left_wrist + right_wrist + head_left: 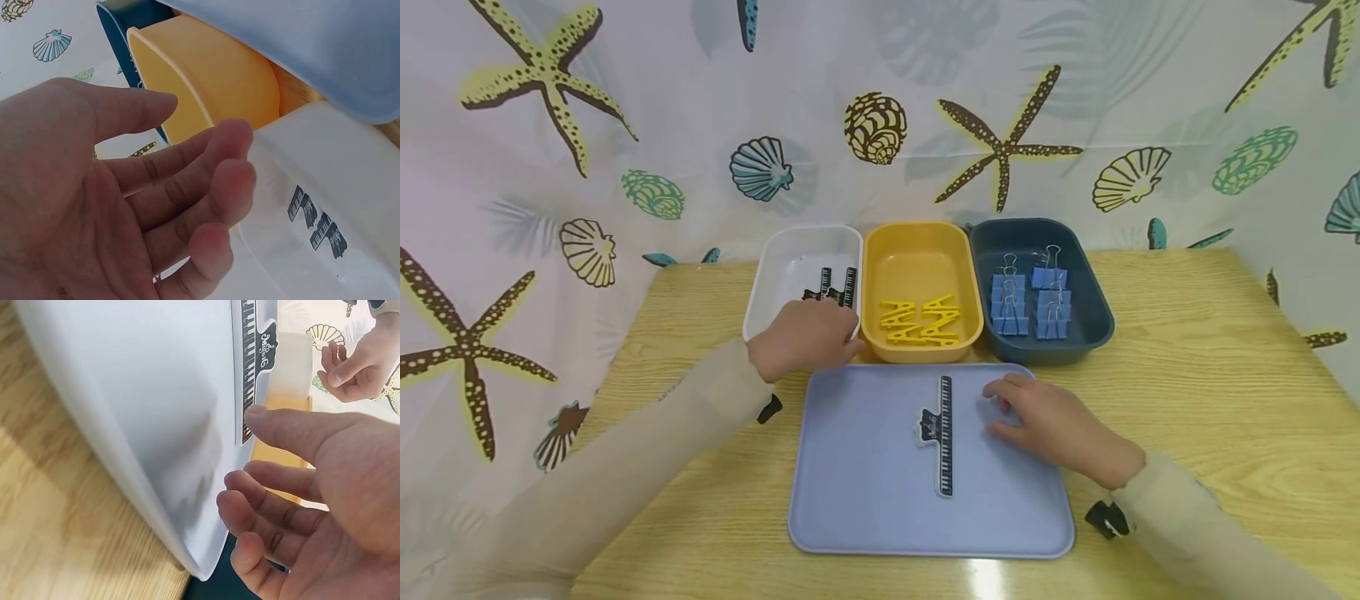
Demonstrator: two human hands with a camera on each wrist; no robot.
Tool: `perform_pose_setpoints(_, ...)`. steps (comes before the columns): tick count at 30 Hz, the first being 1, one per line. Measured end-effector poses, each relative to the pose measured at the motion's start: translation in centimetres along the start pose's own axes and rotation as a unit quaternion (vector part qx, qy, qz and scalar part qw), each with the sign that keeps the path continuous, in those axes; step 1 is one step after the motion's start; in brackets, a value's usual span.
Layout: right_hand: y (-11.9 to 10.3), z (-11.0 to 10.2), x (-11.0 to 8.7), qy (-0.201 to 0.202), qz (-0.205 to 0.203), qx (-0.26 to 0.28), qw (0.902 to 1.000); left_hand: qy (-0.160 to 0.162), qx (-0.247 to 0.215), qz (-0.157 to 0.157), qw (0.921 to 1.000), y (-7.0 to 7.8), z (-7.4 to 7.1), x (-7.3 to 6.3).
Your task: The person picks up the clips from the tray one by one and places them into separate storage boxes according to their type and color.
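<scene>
Over the front of the white bin (778,254) hovers my left hand (811,333). Its fingers are loosely bent with nothing between them, as the left wrist view shows. Inside that bin lie black-and-white piano-key clips (329,236), partly covered by the hand in the head view. One more such clip (946,437), with a "Music" label, lies lengthwise on the pale blue tray (865,475). To the right of this clip, above the tray, is my right hand (1060,425), thumb and fingers apart and holding nothing.
A yellow bin (917,258) with several yellow clothespins (938,321) stands beside the white one. Right of it, a dark blue bin (1093,325) holds several blue binder clips (1009,304). A patterned curtain (850,183) hangs behind the wooden table (1187,350).
</scene>
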State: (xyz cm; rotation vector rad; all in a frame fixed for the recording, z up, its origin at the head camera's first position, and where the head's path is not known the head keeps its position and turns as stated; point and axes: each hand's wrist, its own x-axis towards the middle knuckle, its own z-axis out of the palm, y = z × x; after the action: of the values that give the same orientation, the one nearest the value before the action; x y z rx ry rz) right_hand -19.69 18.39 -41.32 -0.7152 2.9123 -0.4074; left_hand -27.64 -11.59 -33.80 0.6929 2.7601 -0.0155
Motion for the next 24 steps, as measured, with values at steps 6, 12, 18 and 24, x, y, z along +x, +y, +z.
perform_pose_setpoints(6, 0.4, -0.3, -0.2, -0.004, 0.003, 0.002, 1.0, -0.002, 0.005, 0.013, 0.9999, 0.5, 0.0, -0.1)
perform_pose_setpoints(12, 0.7, -0.5, -0.5, 0.007, 0.006, 0.009, 0.9999, -0.011, 0.003, 0.023, 0.9997, 1.1, 0.3, -0.2)
perform_pose_setpoints(18, 1.0, -0.9, -0.6, 0.012, 0.012, 0.011, 0.9998, -0.011, 0.014, 0.042, 0.999, 1.8, 0.7, -0.2)
perform_pose_setpoints(24, 1.3, -1.4, -0.6, 0.004, 0.028, 0.018, 0.9994, -0.019, 0.01, 0.052, 0.9984, 2.4, 1.1, -0.3)
